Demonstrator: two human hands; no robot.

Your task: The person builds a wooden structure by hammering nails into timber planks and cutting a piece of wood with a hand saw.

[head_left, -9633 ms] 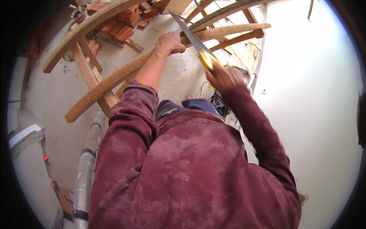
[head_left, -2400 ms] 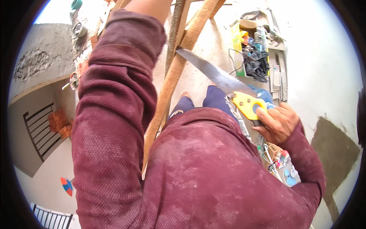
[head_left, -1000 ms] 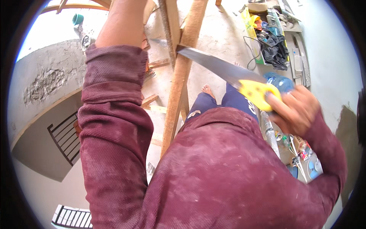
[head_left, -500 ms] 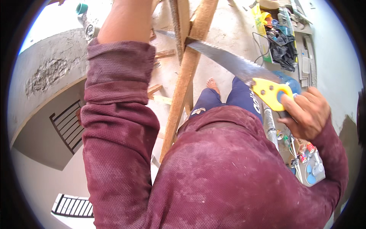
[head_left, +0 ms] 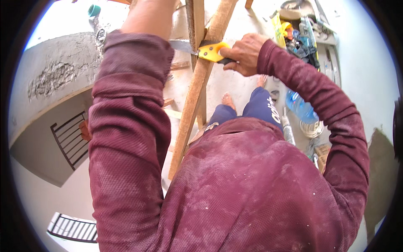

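We clamp our right hand [head_left: 245, 54] on the yellow-and-black handle of a handsaw [head_left: 210, 52], whose front end lies across a long, rough-sawn wooden bar [head_left: 197, 92] near the upper middle of our view. The steel blade [head_left: 182, 45] shows to the left of the timber, its far part passing out of sight behind our rolled left cuff [head_left: 138, 48]; how deep the teeth sit in the wood, we cannot tell. The bar slants from the upper edge down to our maroon shirt [head_left: 252, 189], which is dusted with pale powder, and crosses a dark-edged timber [head_left: 195, 21] just beside the saw. Our left forearm [head_left: 151, 17], bare below the cuff, reaches over the upper edge; the left hand itself is beyond our view, so we cannot tell what it grips or how near it is to the right.

Below the saw, we stand barefoot in blue trousers [head_left: 262, 110] on a pale floor. To our right lie a blue plastic bottle [head_left: 300, 105], a white coil [head_left: 311, 129] and a cardboard box [head_left: 322, 155]. To our left, a dark metal railing [head_left: 69, 140] shows beneath a grey wall with a rough, broken patch [head_left: 52, 80].
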